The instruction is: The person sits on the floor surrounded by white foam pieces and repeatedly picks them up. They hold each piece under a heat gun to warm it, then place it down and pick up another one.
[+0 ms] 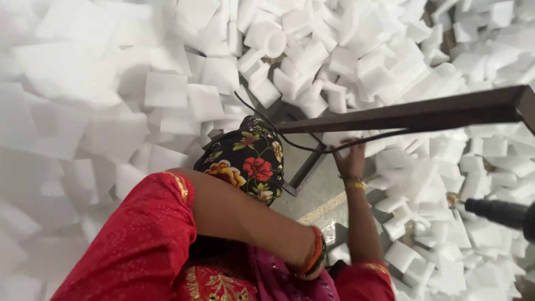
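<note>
- Far out on the left of the scene, well away from either hand, white foam blocks (167,89) lie heaped in a deep drift, flat squares and offcuts, none of them sorted or stacked.
- Coming in, the person's left arm in a red sleeve (145,228) bends across the body; the left hand (312,265) is tucked down at the lap behind bangles, and whether it grips anything cannot be told.
- Above that arm sits a black floral cloth (248,159), close to the lower leg of the frame.
- Now the right hand (350,159): it reaches up, fingers hooked over the thin black cable (312,147) right under the dark metal frame bar (412,114), loosely curled, not a tight fist.
- Just right of the grip and below it, more foam pieces (412,184) crowd the bare floor.
- Far right, well apart from the hand, a black tool tip (496,212) pokes in from the edge.
- Judging by the heap, most foam lies unhandled.
</note>
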